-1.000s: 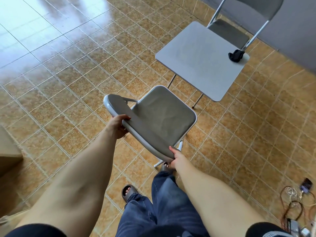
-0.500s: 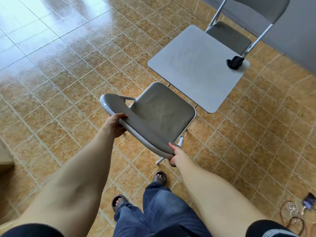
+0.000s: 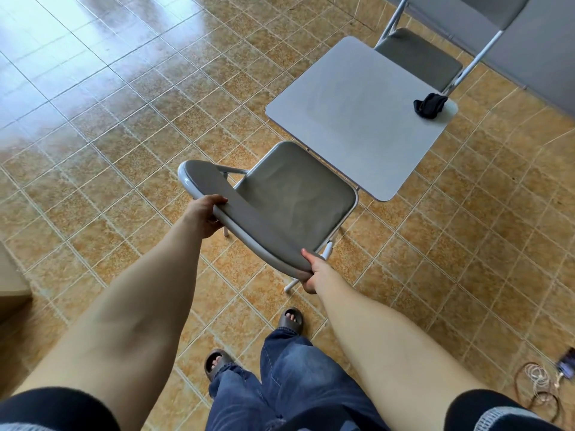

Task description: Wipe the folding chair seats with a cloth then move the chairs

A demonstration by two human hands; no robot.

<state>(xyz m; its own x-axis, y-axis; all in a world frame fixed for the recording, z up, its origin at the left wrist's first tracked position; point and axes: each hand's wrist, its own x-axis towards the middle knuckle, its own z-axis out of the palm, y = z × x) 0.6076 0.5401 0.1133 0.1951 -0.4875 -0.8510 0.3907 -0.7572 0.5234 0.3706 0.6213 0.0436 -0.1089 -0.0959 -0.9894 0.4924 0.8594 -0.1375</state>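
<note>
On the tiled floor (image 3: 124, 126): a grey bench (image 3: 351, 119) stands mid-frame, with one folding chair on each of two opposite sides.
Bench: square grey top; its near corner overlaps the near chair's seat edge in this view, so whether they touch I cannot tell.
Near chair (image 3: 295, 197): open, seat facing up, backrest toward the person; both hands hold the backrest, so the step in hand looks like moving it.
Far chair (image 3: 420, 57): open, its seat partly under the bench's far edge, near the grey wall (image 3: 544, 51).
Cloth (image 3: 431, 105): dark, bunched, on the bench's far right corner, well apart from both hands.
Left hand (image 3: 203, 217): closed on the backrest's left part, thumb over the top edge, fingers beneath.
Right hand (image 3: 314, 270): closed on the backrest's right end, thumb on the pad, fingers wrapped under.
Doing it well: keep both grips even so the frame does not twist or fold; lift the legs clear of the grout lines instead of dragging them; watch that the seat front does not knock the bench corner; keep both feet clear of the rear legs.
Hazard: coiled cables (image 3: 541, 396) and a small device lie on the floor at lower right, so step away from that side.
Writing: no brand, label or text can be read anywhere.
</note>
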